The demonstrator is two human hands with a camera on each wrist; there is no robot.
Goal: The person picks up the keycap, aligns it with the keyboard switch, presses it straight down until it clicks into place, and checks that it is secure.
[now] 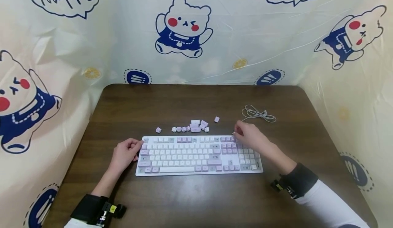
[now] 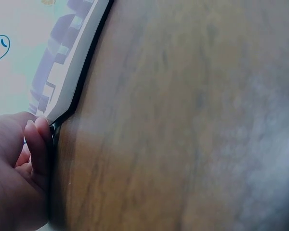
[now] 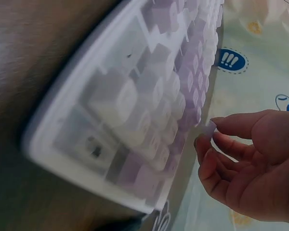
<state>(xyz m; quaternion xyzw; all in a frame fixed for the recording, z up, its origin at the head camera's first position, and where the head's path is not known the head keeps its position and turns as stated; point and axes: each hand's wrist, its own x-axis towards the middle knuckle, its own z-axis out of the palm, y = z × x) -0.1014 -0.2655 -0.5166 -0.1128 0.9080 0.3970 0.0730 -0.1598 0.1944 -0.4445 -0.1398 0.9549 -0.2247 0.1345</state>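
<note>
A white and lilac keyboard lies on the table, with bare sockets where some keycaps are absent. My left hand grips its left edge near the back corner; in the left wrist view the fingertips meet at the keyboard's rim. Over the keyboard's back right part, my right hand pinches a small pale keycap between thumb and finger. Behind the keyboard lie several loose white and lilac keycaps, mostly clustered near the middle.
A bundled white cable lies behind the keyboard at the right. One stray keycap sits left of the cluster and another keycap to its right. A printed cloth hangs around the brown table.
</note>
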